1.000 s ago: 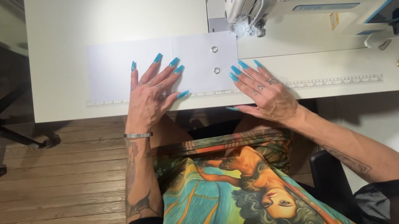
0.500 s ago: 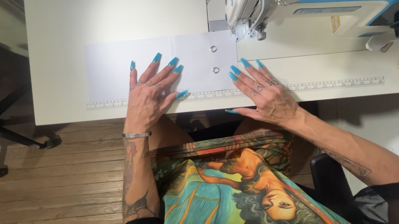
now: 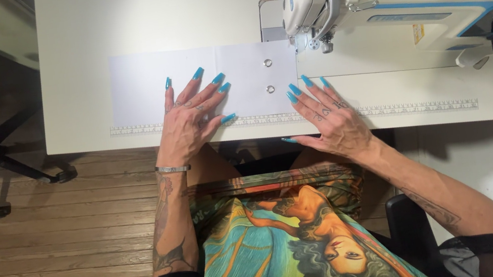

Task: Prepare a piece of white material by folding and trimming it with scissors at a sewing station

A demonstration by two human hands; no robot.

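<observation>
Little had shifted since the earlier frames: both hands lay in nearly the same spots. Beyond the right hand's fingertips stood the white sewing machine [image 3: 382, 3], its needle foot just past them. Under both palms lay the long white fabric strip [image 3: 143, 85], two small metal eyelets [image 3: 268, 76] between the hands. The left hand [image 3: 190, 124] pressed flat with fingers spread wide, holding nothing; the right hand [image 3: 327, 117] lay spread too, on the strip's end. Guiding well probably meant even pressure, edge parallel to the printed ruler [image 3: 422, 108], nails clear of the needle.
</observation>
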